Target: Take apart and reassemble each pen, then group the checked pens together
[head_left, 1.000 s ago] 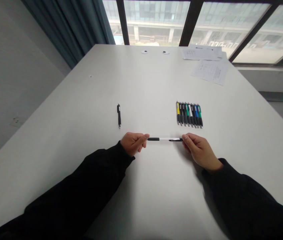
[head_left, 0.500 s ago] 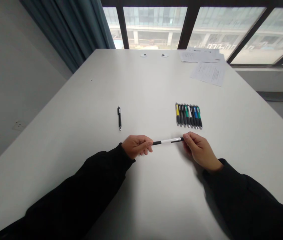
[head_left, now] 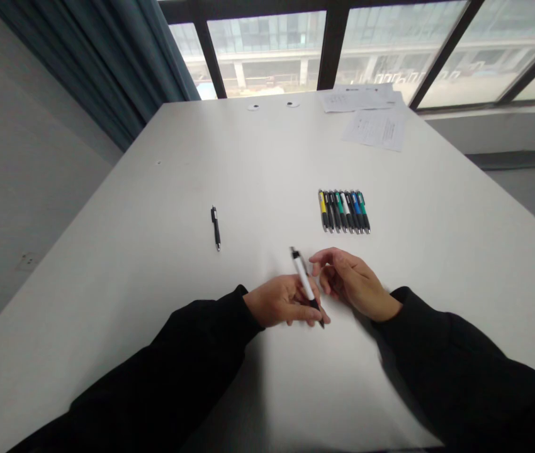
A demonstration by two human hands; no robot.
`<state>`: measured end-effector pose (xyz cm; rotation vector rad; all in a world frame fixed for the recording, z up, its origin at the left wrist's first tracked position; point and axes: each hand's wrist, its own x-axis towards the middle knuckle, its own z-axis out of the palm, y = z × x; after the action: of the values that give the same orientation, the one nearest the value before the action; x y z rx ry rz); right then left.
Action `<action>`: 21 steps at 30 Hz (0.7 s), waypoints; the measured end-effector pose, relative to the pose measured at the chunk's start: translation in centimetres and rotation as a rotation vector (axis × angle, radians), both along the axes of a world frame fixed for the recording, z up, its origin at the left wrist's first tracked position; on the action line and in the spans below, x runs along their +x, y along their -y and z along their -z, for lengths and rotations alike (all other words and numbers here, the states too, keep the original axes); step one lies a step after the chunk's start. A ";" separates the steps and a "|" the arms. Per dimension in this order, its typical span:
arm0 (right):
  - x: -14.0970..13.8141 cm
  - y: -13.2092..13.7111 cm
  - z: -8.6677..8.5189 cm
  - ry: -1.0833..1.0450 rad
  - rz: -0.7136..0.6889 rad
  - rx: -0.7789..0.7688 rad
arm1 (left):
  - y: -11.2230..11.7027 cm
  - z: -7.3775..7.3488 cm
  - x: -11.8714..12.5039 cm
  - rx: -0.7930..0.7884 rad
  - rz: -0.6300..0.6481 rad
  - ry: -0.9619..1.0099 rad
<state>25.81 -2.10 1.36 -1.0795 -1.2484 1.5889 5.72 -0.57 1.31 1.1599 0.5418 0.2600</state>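
Observation:
A white pen with a black grip (head_left: 304,279) is held in my left hand (head_left: 281,301), pinched near its lower, tip end. It slants, clip end up and away from me, tip toward me. Just right of it is my right hand (head_left: 357,283), fingers curled loosely and apart, with nothing in them. Beyond the right hand lies a tight row of pens (head_left: 344,212) side by side, in yellow, black, green, white and blue, all with dark grips pointing toward me. Off to the left a single black pen (head_left: 216,228) lies alone on the table.
The white table (head_left: 163,302) runs back to a window (head_left: 267,53). Printed papers (head_left: 375,129) lie at its far right corner. Two small white oval pieces with dark spots (head_left: 292,104) are near the far edge. A blue curtain (head_left: 107,69) hangs at the back left.
My right hand has let go of the white pen's clip end. In my left hand the pen has turned from nearly level to steeply slanted. The view has shifted slightly.

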 end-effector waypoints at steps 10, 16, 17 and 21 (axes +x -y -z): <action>-0.1 0.7 -0.7 0.304 -0.226 0.103 | -0.5 0.1 -0.2 0.508 -0.454 -0.011; -0.3 0.6 -1.1 0.384 -0.274 0.174 | 0.3 -0.5 -0.5 0.829 -0.262 -0.201; -0.3 0.6 -1.2 0.382 -0.272 0.168 | 0.3 -0.6 -0.5 0.850 -0.227 -0.224; -0.3 0.7 -1.1 0.329 -0.236 0.107 | 0.3 -0.5 -0.5 0.798 -0.193 -0.264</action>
<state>25.52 -2.83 2.50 -1.1934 -1.7148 1.5343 5.25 -0.88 1.83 1.9349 0.8190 0.5211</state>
